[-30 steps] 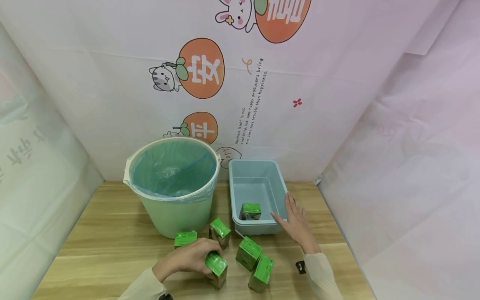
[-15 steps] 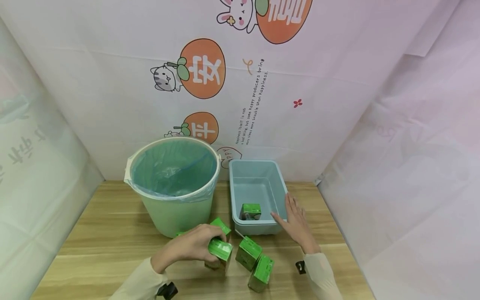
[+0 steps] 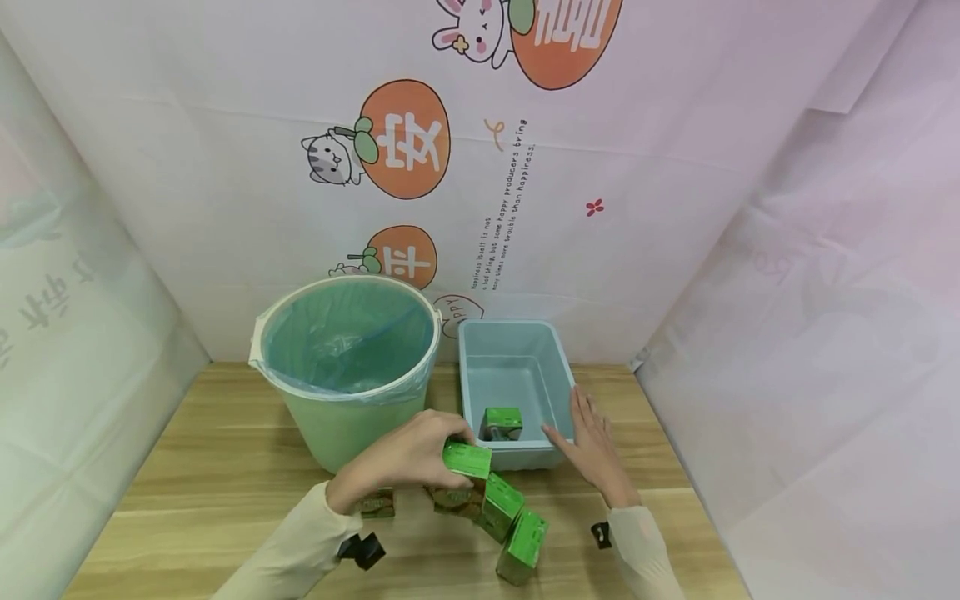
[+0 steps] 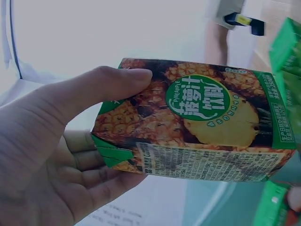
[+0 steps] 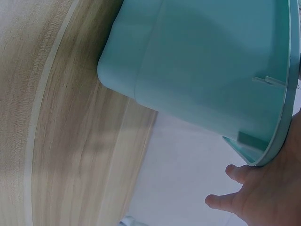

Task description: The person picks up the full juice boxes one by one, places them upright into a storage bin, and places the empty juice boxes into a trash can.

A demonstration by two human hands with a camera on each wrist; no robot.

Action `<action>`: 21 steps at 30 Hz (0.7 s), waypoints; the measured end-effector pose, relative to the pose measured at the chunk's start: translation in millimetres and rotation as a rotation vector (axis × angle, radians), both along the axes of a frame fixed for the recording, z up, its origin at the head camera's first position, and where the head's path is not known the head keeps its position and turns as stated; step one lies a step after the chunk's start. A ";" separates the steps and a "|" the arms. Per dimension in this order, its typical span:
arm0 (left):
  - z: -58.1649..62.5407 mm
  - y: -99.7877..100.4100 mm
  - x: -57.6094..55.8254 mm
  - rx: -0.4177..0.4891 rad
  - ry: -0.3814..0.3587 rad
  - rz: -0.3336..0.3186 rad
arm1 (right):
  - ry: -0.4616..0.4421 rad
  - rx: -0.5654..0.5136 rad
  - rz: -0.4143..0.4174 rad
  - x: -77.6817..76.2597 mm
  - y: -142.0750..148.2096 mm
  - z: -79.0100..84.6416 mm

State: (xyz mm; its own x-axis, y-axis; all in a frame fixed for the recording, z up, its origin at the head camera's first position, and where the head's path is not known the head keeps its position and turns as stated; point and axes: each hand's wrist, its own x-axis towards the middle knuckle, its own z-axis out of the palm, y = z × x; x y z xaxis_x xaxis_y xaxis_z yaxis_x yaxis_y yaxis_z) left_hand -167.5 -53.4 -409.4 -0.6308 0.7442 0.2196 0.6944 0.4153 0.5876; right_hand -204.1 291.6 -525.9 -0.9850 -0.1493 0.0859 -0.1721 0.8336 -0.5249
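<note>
My left hand [image 3: 408, 454] grips a pineapple juice carton [image 3: 467, 460] by its sides, near the front left corner of a light blue plastic bin [image 3: 504, 375]. In the left wrist view the thumb presses the printed face of this carton [image 4: 202, 113]. My right hand [image 3: 596, 446] rests on the bin's right rim with its fingers extended; fingertips [image 5: 221, 201] show beyond the rim in the right wrist view. One green-topped carton [image 3: 502, 419] is inside the bin. Two more cartons stand on the table, a nearer one [image 3: 525, 542] and another [image 3: 501, 500] behind it.
A pale green bucket [image 3: 367, 429] with a translucent liner stands left of the bin. Another carton [image 3: 377, 503] is partly hidden under my left wrist. White printed cloth [image 3: 645, 108] walls in the back and both sides of the wooden table [image 3: 187, 483].
My left hand has carried its carton up, back and to the right, toward the bin. My right hand has stayed on the rim.
</note>
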 end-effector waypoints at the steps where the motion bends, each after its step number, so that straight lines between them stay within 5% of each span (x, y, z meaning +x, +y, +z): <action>1: 3.2 2.7 -1.7 0.009 -0.003 0.006 | 0.000 -0.001 -0.001 0.0 0.1 -0.2; 8: 22.7 26.6 -19.2 0.068 0.027 0.057 | -0.005 0.003 -0.006 -0.3 0.3 -0.3; 21: 38.5 90.6 -67.1 -0.017 0.038 0.117 | 0.020 0.021 0.012 0.8 -0.1 1.5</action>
